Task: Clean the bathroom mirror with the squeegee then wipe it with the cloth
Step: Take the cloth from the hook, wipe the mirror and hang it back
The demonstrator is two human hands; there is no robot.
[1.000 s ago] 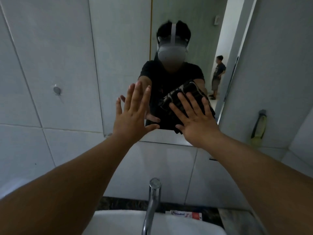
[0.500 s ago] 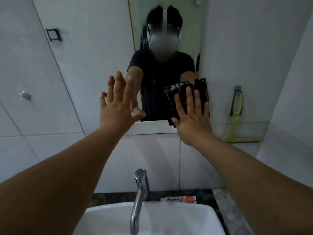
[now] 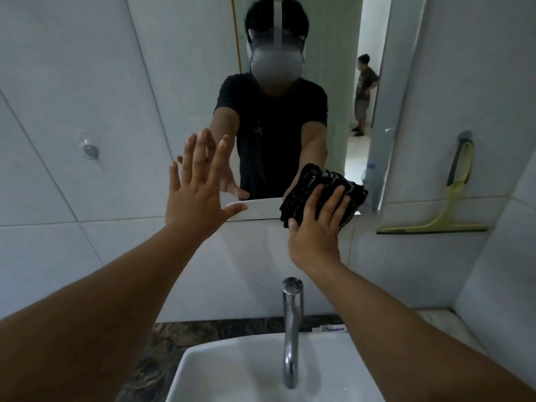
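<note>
The bathroom mirror [image 3: 333,68] hangs on the white tiled wall ahead. My right hand [image 3: 316,227] presses a folded dark patterned cloth [image 3: 307,192] flat against the mirror's lower right corner, over its bottom edge. My left hand [image 3: 197,192] is open with fingers spread, palm resting on the mirror's lower left part. A yellow-green squeegee [image 3: 446,210] with a dark handle hangs on the wall to the right of the mirror, apart from both hands.
A white basin [image 3: 232,372] with a chrome tap [image 3: 291,329] sits below my arms. A toothpaste tube [image 3: 333,328] lies on the dark counter behind the basin. A round wall fitting [image 3: 90,150] is at left. The mirror reflects a second person standing in a doorway.
My right hand with the cloth has slid down to the mirror's bottom right corner. The left hand stays spread on the glass. The view has shifted between frames.
</note>
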